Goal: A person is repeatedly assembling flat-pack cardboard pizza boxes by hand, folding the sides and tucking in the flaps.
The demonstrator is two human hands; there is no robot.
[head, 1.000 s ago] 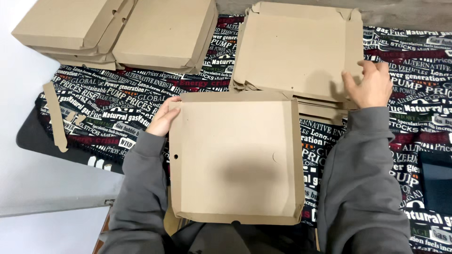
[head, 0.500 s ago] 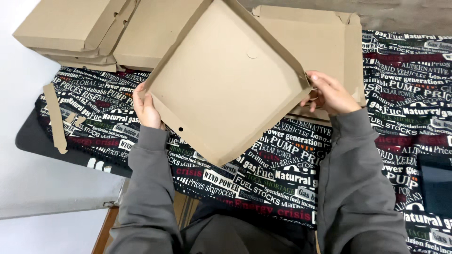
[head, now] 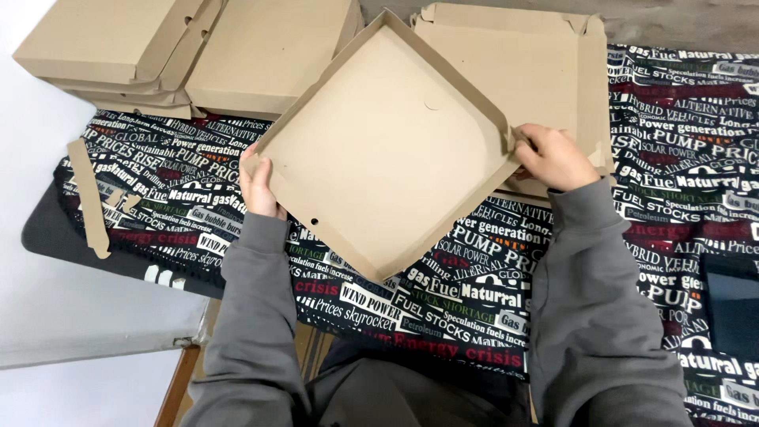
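Box stack [head: 118, 55] cut off by top edge. Tray [head: 379, 150] hides part of flat blanks [head: 545, 71]. Right hand [head: 556, 156] fingertips hidden behind tray rim. Dark object [head: 734, 304] cut off at right edge.

One open cardboard box [head: 379, 150] is seen held up, and two hands [head: 261, 186] [head: 553, 156] are counted. Three stacks of cardboard [head: 103, 47] [head: 269, 51] [head: 545, 71] and one loose cardboard strip [head: 87, 198] are seen on the tabletop [head: 664, 158].

Single head-worn view, looking steeply down from above the person's own lap and forearms. Faces forward across the tabletop [head: 672, 158], near range: sleeves fill the lower frame, the tabletop's far edge and floor strip sit at the top. No second view to share.
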